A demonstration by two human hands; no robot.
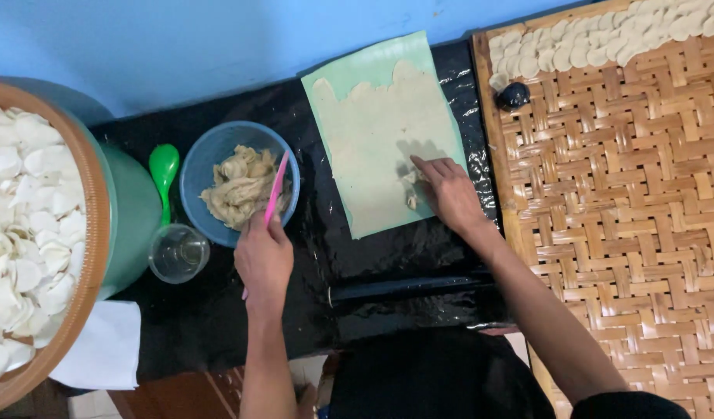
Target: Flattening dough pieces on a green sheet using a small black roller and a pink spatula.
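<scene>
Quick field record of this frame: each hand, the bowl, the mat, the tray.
left hand: holds pink utensil dipped in the filling
right hand: presses a small dough piece on the sheet
blue bowl: pale shredded filling inside
green mat: carries a thin dough sheet
woven tray: folded pieces along its far edge

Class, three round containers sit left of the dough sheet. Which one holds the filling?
The blue bowl, under the left hand with its pink utensil. The clear cup looks empty; the woven-rimmed tub holds white discs.
</scene>
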